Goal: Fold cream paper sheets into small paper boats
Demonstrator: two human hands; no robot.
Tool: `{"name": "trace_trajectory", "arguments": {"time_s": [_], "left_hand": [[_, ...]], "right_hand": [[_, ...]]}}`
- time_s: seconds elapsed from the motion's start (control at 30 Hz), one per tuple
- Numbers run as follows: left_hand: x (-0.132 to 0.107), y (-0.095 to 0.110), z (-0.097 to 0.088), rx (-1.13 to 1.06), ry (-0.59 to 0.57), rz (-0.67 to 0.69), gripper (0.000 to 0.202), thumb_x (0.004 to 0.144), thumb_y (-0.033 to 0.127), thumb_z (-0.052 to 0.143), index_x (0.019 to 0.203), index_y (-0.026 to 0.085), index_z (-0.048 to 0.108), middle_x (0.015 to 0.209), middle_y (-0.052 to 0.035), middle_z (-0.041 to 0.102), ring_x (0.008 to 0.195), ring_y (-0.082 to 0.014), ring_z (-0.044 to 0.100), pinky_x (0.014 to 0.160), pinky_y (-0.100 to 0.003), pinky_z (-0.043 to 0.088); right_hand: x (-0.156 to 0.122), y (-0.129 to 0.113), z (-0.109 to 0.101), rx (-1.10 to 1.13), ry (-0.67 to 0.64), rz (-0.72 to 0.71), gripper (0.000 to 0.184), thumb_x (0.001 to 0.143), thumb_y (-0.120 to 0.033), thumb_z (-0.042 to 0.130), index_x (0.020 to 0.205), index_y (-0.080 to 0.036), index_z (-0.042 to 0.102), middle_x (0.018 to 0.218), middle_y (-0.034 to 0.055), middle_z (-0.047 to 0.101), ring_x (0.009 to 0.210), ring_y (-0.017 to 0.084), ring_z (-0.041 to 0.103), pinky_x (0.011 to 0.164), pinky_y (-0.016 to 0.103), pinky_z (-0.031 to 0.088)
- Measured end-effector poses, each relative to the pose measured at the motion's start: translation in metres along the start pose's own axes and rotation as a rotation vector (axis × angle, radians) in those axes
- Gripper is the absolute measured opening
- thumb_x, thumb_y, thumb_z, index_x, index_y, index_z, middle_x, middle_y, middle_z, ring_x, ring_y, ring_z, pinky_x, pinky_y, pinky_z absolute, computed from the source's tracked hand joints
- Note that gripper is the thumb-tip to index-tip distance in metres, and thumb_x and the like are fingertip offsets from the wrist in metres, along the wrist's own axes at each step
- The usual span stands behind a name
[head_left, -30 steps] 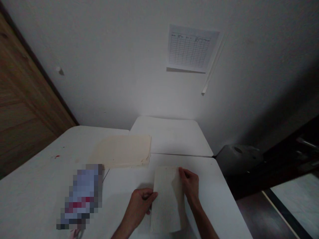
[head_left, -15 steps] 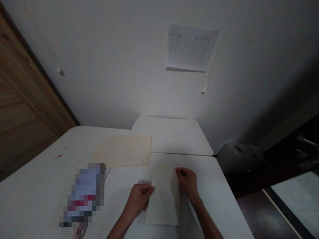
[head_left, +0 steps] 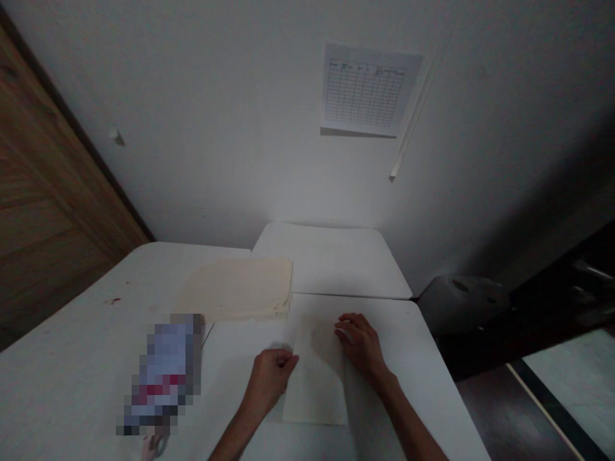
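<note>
Paper (head_left: 314,394) flat on table (head_left: 416,358), between hands, long axis pointing away from person. Left hand (head_left: 269,379) nearer midlength, grip pinched on left edge; right hand (head_left: 363,346) at far right corner, fingers loosely parted, contact unclear.

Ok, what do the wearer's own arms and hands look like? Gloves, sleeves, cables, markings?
Two bare human hands, left and right: no gloves. Both forearms are slim and bare as far as the frame shows, with no sleeves in view. No watch, bracelet, cable or marking visible. Too dim to rule out small rings.
</note>
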State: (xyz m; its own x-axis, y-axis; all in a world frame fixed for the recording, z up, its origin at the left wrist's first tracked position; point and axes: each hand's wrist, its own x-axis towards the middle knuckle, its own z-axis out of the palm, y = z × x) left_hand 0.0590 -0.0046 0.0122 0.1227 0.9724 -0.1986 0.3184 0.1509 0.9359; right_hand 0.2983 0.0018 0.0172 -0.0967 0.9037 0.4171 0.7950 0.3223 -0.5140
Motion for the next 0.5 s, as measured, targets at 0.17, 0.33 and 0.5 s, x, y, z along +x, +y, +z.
{"name": "trace_trajectory", "arguments": {"time_s": [0.17, 0.33, 0.5], "left_hand": [[0.001, 0.007, -0.007, -0.203, -0.054, -0.184, 0.043, 0.063, 0.058, 0.067, 0.065, 0.014, 0.067, 0.04, 0.0051, 0.044, 0.033, -0.0085, 0.034, 0.036, -0.021, 0.02], [-0.002, 0.025, -0.013, -0.497, -0.046, -0.366, 0.036, 0.054, 0.046, 0.079, 0.065, 0.014, 0.064, 0.044, 0.0067, 0.044, 0.035, -0.0048, 0.033, 0.034, -0.018, 0.018], [-0.008, 0.034, -0.01, -0.559, -0.109, -0.36, 0.039, 0.056, 0.047, 0.078, 0.069, 0.013, 0.066, 0.053, 0.0013, 0.054, 0.041, -0.0075, 0.043, 0.037, -0.019, 0.027]], "right_hand": [[-0.017, -0.006, -0.02, 0.168, -0.162, -0.192, 0.044, 0.075, -0.001, 0.045, 0.105, -0.024, 0.068, 0.113, 0.0063, 0.066, 0.104, 0.02, 0.058, 0.086, 0.036, 0.05], [-0.031, -0.006, -0.025, 0.092, -0.159, -0.202, 0.047, 0.076, -0.007, 0.052, 0.118, -0.026, 0.063, 0.125, 0.0063, 0.061, 0.114, 0.024, 0.053, 0.094, 0.042, 0.046], [-0.031, -0.009, -0.023, 0.184, 0.0, -0.198, 0.03, 0.083, -0.013, 0.055, 0.104, -0.028, 0.07, 0.111, 0.0052, 0.069, 0.106, 0.024, 0.056, 0.088, 0.04, 0.048]]}}
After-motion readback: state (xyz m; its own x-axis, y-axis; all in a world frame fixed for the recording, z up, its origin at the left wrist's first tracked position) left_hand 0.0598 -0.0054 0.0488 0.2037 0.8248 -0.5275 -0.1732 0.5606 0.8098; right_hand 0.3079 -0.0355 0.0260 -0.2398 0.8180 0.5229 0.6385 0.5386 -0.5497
